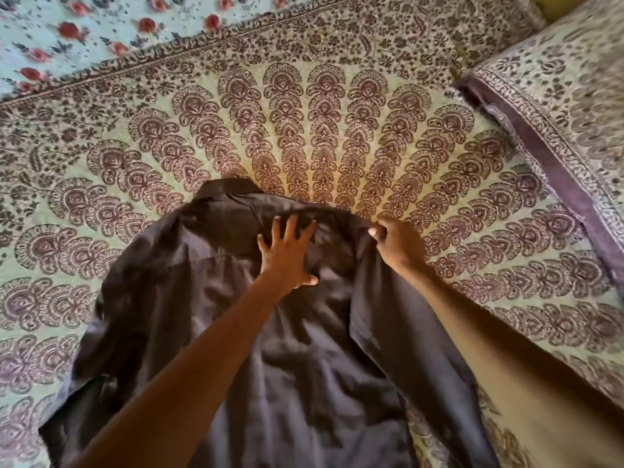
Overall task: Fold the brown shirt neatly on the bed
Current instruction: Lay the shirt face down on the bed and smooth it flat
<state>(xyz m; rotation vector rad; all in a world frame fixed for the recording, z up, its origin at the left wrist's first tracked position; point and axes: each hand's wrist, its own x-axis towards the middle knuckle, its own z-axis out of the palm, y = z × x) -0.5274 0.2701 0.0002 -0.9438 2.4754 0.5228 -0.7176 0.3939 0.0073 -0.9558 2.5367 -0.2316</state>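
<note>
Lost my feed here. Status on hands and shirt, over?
Left hand flat, fingers spread, pressing brown shirt below collar. Right hand grips its edge. Shirt wrinkled on bedspread. Pillow apart, far right.

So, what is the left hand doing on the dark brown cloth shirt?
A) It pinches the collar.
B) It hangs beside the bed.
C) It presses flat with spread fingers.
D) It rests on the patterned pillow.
C: the left hand lies with straight, spread fingers flat on the dark brown cloth shirt, while the right hand grips the shirt's edge.
</note>
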